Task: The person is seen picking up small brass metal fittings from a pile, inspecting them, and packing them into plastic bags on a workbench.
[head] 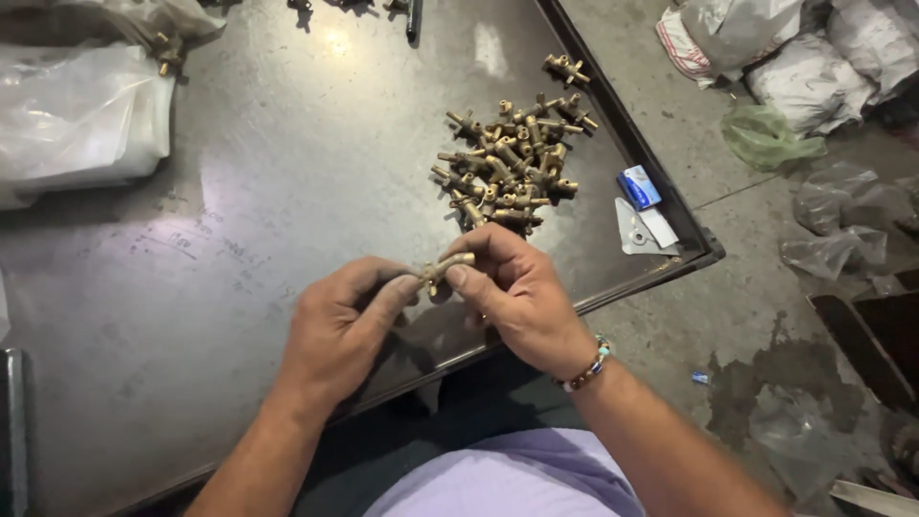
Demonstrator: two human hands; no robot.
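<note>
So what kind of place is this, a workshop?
Probably a small metal workshop: a worn steel table, a heap of brass fittings on it, and crumpled plastic bags lying on a stained concrete floor.

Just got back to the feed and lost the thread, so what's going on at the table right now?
A person at a dark metal table holds one small brass fitting between both hands: the left hand and the right hand pinch it with their fingertips above the near edge. A pile of similar brass fittings lies just beyond the hands, with one stray fitting farther back. A small blue box sits near the table's right corner, and clear plastic bags lie at the far left.
</note>
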